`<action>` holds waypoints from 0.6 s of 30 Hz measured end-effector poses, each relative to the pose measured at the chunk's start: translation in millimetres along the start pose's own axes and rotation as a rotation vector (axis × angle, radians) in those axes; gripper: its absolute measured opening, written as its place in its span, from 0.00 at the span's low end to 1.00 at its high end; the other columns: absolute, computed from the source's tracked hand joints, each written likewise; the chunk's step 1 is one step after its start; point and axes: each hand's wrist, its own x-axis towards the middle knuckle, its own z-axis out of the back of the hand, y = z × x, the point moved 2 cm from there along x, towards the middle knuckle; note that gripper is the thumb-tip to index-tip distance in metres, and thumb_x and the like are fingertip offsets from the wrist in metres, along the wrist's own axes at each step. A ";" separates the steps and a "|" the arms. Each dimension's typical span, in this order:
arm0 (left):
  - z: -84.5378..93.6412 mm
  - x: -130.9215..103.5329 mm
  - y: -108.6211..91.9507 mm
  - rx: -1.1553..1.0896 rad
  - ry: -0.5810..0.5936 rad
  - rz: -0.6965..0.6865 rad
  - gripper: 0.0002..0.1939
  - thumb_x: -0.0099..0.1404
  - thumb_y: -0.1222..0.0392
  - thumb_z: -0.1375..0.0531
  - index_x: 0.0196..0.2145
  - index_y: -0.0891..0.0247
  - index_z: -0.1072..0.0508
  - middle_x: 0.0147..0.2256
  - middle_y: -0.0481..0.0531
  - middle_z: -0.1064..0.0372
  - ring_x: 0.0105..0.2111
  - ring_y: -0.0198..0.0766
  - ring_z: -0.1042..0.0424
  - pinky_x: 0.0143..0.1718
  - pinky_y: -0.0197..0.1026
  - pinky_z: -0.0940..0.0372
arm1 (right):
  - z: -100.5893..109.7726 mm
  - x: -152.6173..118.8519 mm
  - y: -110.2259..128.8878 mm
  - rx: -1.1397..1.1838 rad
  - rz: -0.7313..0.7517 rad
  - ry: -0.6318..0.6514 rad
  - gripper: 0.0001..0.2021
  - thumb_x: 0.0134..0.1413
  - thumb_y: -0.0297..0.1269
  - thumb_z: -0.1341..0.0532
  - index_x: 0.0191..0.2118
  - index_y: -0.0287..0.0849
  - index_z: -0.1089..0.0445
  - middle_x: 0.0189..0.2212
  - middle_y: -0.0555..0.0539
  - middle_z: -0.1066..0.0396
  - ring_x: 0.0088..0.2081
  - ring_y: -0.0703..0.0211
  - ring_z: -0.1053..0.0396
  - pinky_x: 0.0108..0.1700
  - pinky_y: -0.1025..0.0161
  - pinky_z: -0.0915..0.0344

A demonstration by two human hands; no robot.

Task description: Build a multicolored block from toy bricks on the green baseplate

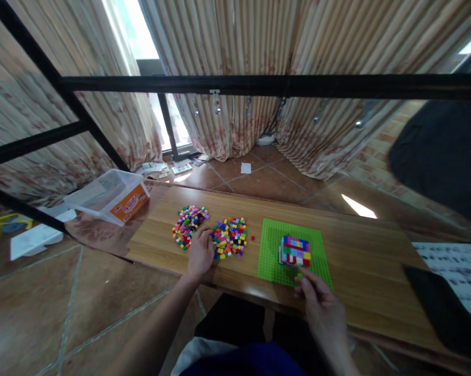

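Note:
My left hand [201, 251] rests at the inner edges of two piles of small toy bricks, its fingers curled. Whatever those fingers hold, if anything, is hidden. The left pile [183, 235] and the right pile [232, 235] are of mixed colours. A bright green baseplate [269, 250] carries a block-shaped build [296, 249] of multicoloured rows. Just in front of that build, my right hand [323, 297] is closed in a pinch on what looks like a small yellow-green brick [299, 275]. One loose red brick [253, 238] lies between the right pile and the baseplate.
Everything stands on a low wooden table [360, 261]. A clear plastic box [113, 196] with an orange label sits beyond its left end. A black metal rail [259, 84] spans the space above. A dark flat object [441, 308] and a printed sheet [458, 271] are at right.

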 end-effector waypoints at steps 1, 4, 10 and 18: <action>0.4 0.4 -0.2 0.000 0.001 0.001 0.13 0.66 0.65 0.50 0.41 0.62 0.26 0.47 0.58 0.30 0.49 0.45 0.31 0.54 0.52 0.35 | 5.8 3.7 -1.6 0.021 -0.016 -0.026 0.22 0.53 0.52 0.41 0.46 0.42 0.27 0.32 0.44 0.24 0.28 0.58 0.28 0.31 0.61 0.31; 1.2 1.3 -1.0 0.009 0.013 0.003 0.13 0.67 0.64 0.51 0.41 0.63 0.26 0.47 0.58 0.31 0.49 0.46 0.31 0.54 0.53 0.35 | 16.2 15.5 -5.1 0.093 -0.039 -0.087 0.22 0.49 0.52 0.38 0.43 0.40 0.28 0.32 0.44 0.24 0.28 0.58 0.28 0.32 0.61 0.30; 1.1 2.6 -0.9 0.024 0.018 0.004 0.14 0.67 0.63 0.51 0.41 0.64 0.26 0.48 0.59 0.31 0.50 0.47 0.32 0.53 0.54 0.35 | 20.2 36.1 -4.1 0.165 -0.063 -0.114 0.20 0.43 0.53 0.34 0.35 0.39 0.26 0.26 0.47 0.25 0.26 0.59 0.29 0.29 0.62 0.31; 1.4 3.2 -1.6 0.029 0.016 -0.001 0.14 0.67 0.63 0.51 0.40 0.64 0.26 0.48 0.59 0.31 0.49 0.47 0.32 0.53 0.54 0.35 | 20.4 52.9 3.3 -0.015 0.016 -0.082 0.21 0.46 0.55 0.36 0.34 0.40 0.23 0.30 0.44 0.24 0.29 0.56 0.28 0.34 0.59 0.31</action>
